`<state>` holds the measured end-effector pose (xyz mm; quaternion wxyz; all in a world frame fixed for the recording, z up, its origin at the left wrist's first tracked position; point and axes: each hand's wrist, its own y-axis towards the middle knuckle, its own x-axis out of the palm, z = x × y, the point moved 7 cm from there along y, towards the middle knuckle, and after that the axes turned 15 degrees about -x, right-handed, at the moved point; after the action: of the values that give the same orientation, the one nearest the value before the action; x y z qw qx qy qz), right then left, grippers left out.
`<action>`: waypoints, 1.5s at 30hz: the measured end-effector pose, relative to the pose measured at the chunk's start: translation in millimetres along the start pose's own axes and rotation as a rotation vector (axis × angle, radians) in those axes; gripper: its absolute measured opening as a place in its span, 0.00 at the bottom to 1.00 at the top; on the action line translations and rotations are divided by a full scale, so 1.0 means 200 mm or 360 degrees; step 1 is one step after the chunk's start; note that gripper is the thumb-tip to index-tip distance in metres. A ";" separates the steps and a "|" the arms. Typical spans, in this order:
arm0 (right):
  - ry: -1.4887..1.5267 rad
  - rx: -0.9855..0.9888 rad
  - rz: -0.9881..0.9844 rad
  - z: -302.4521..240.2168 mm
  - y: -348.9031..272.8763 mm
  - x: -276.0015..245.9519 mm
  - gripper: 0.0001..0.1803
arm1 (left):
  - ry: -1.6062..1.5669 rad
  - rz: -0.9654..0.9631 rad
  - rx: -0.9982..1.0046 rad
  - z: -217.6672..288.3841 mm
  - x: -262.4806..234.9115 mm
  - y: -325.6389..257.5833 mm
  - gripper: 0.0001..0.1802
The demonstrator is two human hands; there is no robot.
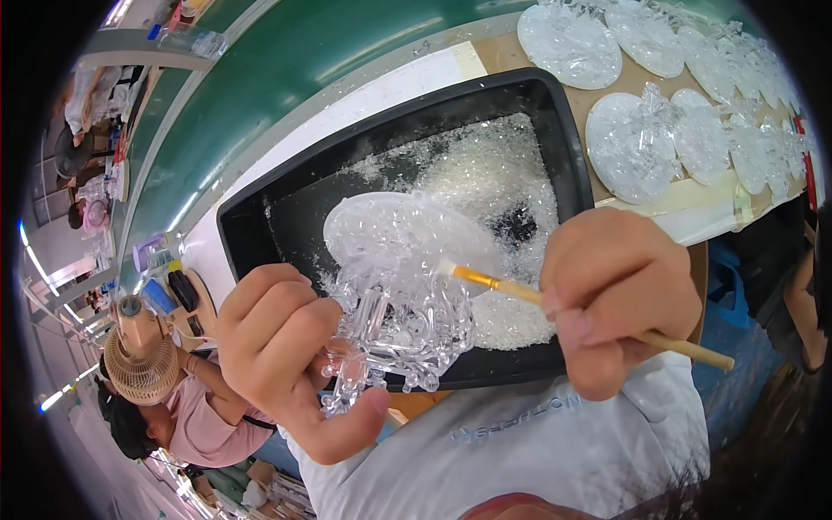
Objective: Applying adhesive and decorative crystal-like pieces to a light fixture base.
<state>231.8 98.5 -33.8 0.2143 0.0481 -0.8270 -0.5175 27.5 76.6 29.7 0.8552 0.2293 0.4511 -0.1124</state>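
Observation:
My left hand is closed round the end of a clear glass-like ornament with many thin looping parts. A round whitish base on the ornament faces away from me, over the black tray. In my right hand a thin wooden-handled paintbrush is pinched between thumb and fingers. The pale bristles meet or nearly meet the ornament near its base; I cannot tell if they touch. Loose clear granules lie heaped in the tray beneath.
Several similar clear ornaments on round white bases stand on the cardboard-covered table at the right. Beyond the tray runs a green surface. A beige fan and a person in pink are at the left. A blue stool is at the right.

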 end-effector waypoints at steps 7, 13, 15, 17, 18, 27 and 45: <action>-0.0125 0.0013 0.0049 0.02 -0.03 0.01 0.09 | -0.0021 -0.0019 0.0049 0.00 0.01 -0.01 0.26; -0.0091 -0.0018 0.0046 0.01 -0.01 0.02 0.09 | 0.0004 0.0026 -0.0019 0.00 0.00 -0.02 0.26; -0.0045 -0.0070 0.0093 0.00 -0.03 0.01 0.07 | -0.0002 0.0068 -0.0101 -0.02 0.01 -0.01 0.26; 0.0016 -0.0042 -0.0009 0.00 -0.01 -0.01 0.07 | -0.0028 0.0103 -0.0029 -0.04 0.02 -0.04 0.27; 0.0076 -0.0013 -0.0113 0.01 0.00 0.00 0.07 | -0.0056 0.0138 0.0042 -0.04 0.02 -0.05 0.27; 0.0073 -0.0208 0.0138 -0.04 0.01 -0.03 0.09 | 0.0250 -0.0082 0.0229 -0.01 0.01 0.02 0.20; -0.0223 -0.0004 -0.0621 0.06 0.02 0.21 0.10 | -0.0178 0.0108 -0.0834 -0.16 -0.01 -0.07 0.20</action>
<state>190.4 96.8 -22.6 0.0520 0.1710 -0.8142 -0.5524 -1.5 80.2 11.3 0.9121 0.0086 0.4091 0.0244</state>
